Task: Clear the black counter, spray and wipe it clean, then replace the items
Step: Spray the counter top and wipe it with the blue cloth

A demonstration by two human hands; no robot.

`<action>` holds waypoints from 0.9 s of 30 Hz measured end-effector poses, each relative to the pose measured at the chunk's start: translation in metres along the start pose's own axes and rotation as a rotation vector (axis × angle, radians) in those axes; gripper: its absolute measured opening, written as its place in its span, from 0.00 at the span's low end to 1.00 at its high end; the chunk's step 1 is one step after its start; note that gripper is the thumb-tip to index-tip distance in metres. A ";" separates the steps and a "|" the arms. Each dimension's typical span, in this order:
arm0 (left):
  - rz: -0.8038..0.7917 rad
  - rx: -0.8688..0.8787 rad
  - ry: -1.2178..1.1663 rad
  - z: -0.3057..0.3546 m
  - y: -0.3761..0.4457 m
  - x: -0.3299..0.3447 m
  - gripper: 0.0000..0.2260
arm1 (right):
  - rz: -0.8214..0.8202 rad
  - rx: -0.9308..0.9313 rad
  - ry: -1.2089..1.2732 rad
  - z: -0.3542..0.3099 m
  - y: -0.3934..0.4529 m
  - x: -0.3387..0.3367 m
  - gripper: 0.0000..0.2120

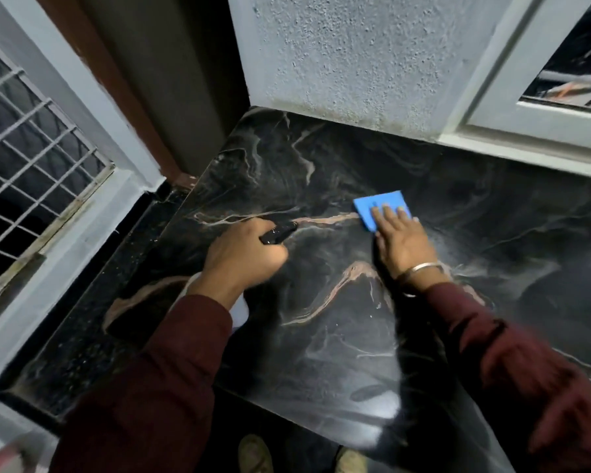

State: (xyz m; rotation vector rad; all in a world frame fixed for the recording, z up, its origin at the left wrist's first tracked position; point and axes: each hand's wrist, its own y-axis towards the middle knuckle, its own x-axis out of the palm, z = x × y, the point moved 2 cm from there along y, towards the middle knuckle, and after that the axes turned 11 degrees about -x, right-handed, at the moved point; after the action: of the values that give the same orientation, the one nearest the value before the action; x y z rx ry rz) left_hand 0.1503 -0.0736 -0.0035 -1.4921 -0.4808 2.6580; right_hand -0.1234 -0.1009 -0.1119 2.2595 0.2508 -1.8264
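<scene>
The black marble counter (pixel 321 158) with pale and pink veins fills the middle of the view. My right hand (pixel 401 238) lies flat with straight fingers on a folded blue cloth (pixel 377 204), pressing it to the counter. My left hand (pixel 244 257) grips a spray bottle; its black nozzle (pixel 280 232) sticks out past my fingers and a bit of its white body (pixel 240 310) shows under my wrist. The rest of the bottle is hidden by my hand and sleeve. A wet sheen shows on the counter near the front edge.
A rough grey wall (pixel 348 52) backs the counter. A window frame (pixel 539 131) sits at the right and a barred window (pixel 31 145) at the left. A lower black ledge (pixel 82 336) runs along the counter's left side. My shoes (pixel 256 454) show below the front edge.
</scene>
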 end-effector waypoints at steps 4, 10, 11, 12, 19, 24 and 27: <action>-0.060 -0.001 0.199 0.007 0.001 0.011 0.05 | -0.015 0.184 -0.054 0.047 0.007 -0.011 0.24; -0.113 -0.021 0.222 0.004 0.004 0.023 0.04 | -0.065 0.207 -0.045 0.043 0.008 -0.010 0.32; -0.094 -0.019 0.199 0.003 0.006 0.023 0.05 | -0.064 0.203 -0.053 0.044 0.007 -0.009 0.33; -0.074 -0.015 0.179 0.004 0.008 0.022 0.05 | -0.060 0.196 -0.059 0.044 0.007 -0.010 0.35; 0.062 -0.048 0.074 0.002 0.013 0.009 0.07 | -0.056 0.250 -0.052 0.012 0.025 -0.011 0.26; 0.176 -0.166 -0.005 0.001 0.021 -0.006 0.05 | -0.144 -0.168 0.028 -0.089 0.036 0.020 0.32; 0.212 -0.177 -0.032 0.004 0.022 -0.007 0.04 | -0.156 -0.527 0.085 -0.151 -0.006 0.033 0.27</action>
State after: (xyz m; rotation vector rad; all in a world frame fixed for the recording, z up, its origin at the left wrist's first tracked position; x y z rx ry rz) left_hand 0.1531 -0.0966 -0.0022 -1.6356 -0.6072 2.8704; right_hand 0.0240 -0.0528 -0.1145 1.9824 0.8356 -1.4989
